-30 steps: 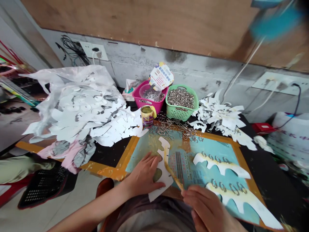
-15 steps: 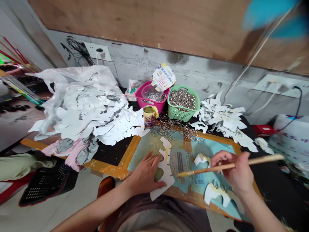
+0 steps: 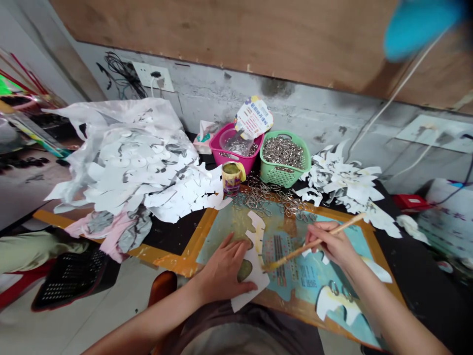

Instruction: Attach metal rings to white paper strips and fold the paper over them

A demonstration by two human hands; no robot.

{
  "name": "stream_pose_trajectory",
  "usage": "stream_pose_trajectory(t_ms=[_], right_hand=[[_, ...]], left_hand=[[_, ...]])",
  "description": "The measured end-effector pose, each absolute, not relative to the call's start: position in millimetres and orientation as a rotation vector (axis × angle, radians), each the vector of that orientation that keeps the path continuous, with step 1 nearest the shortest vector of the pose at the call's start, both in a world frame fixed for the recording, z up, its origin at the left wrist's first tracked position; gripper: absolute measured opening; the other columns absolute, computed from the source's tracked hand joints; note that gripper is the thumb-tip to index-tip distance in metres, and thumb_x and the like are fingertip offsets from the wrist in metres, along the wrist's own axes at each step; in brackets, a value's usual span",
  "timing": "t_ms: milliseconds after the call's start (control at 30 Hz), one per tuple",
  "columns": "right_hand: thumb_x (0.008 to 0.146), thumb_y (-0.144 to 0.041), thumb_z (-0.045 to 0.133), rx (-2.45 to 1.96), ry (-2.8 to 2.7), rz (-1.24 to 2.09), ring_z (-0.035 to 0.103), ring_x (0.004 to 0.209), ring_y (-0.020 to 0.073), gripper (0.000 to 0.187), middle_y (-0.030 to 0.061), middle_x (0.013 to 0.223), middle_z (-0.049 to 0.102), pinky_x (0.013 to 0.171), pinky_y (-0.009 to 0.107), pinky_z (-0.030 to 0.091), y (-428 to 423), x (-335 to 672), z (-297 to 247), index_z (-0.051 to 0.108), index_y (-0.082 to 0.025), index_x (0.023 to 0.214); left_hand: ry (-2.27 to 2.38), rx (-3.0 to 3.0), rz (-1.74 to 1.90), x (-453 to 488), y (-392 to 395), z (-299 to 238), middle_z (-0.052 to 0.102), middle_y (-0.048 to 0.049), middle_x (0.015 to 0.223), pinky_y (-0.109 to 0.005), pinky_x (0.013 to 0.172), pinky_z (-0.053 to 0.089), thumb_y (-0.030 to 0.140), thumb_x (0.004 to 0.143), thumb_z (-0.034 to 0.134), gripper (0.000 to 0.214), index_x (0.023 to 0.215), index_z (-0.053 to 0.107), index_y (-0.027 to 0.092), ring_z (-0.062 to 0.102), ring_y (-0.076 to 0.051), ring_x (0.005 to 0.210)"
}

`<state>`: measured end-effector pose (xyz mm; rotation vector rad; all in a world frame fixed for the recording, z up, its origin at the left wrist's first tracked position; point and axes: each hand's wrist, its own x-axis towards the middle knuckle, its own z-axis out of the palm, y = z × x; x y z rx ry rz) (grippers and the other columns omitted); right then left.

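Observation:
A white, wavy-edged cut-out sheet [image 3: 254,259] lies on the taped work surface, with yellowish smears along its right edge. My left hand [image 3: 225,271] lies flat on it, fingers spread. In my right hand [image 3: 328,241] is a paintbrush [image 3: 299,251] with a long wooden handle. Its yellowish bristles meet the right edge of the sheet. Beneath and beside my right hand, white cut pieces are partly hidden. Nearer the front right lies another white piece [image 3: 328,301] with two metal rings standing on its top edge. A paint-stained can [image 3: 231,186] stands behind the sheet.
Loose metal rings [image 3: 260,197] spread before a green basket [image 3: 284,175] full of metal pieces. Beside it is a pink basket [image 3: 223,157]. White cut-outs pile up at left [image 3: 125,172] and right [image 3: 347,177]. A pink and grey cloth [image 3: 111,234] lies at the left edge.
My right hand has moved left and slightly up with the brush, bringing the bristles onto the sheet's edge. A white piece at the right has come into sight. My left hand stays on the sheet.

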<state>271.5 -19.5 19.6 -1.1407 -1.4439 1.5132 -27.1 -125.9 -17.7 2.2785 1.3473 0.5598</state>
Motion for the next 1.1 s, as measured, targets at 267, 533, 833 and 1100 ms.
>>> stream_pose_trajectory(t_ms=[267,533,833,1100], right_hand=[[0.079,-0.051,0.075,-1.140,-1.486,1.580,0.059,0.041,0.0137,0.042,0.0064,0.054,0.068,0.039,0.022,0.045,-21,271,17,0.072,-0.015,0.057],[0.079,-0.052,0.075,-1.104,-1.513,1.651,0.059,0.040,0.0137,0.045,0.0061,0.054,0.067,0.037,0.022,0.045,-27,266,18,0.070,-0.015,0.053],[0.082,-0.046,0.074,-1.070,-1.405,1.604,0.060,0.042,0.0124,0.042,0.0062,0.057,0.068,0.039,0.021,0.045,-32,269,14,0.071,-0.015,0.055],[0.088,-0.045,0.070,-1.131,-1.472,1.494,0.062,0.047,0.0139,0.037,0.0064,0.059,0.070,0.045,0.022,0.047,-38,279,4,0.075,-0.015,0.066]], left_hand=[[1.343,2.284,0.561,-27,-127,-17,0.060,-0.0141,0.133,-0.056,0.122,0.019,0.049,0.065,0.085,0.084,0.130,0.039,0.022,0.057,-0.032,0.125],[1.322,2.280,0.554,-28,-126,-14,0.060,-0.0131,0.133,-0.057,0.122,0.017,0.053,0.062,0.086,0.087,0.128,0.039,0.023,0.057,-0.033,0.124],[1.330,2.314,0.529,-27,-127,-17,0.058,-0.0141,0.134,-0.056,0.122,0.019,0.054,0.064,0.085,0.089,0.132,0.038,0.021,0.055,-0.033,0.127],[1.314,2.411,0.579,-27,-126,-17,0.059,-0.0147,0.131,-0.056,0.118,0.028,0.057,0.067,0.082,0.083,0.130,0.044,0.017,0.055,-0.032,0.125]])
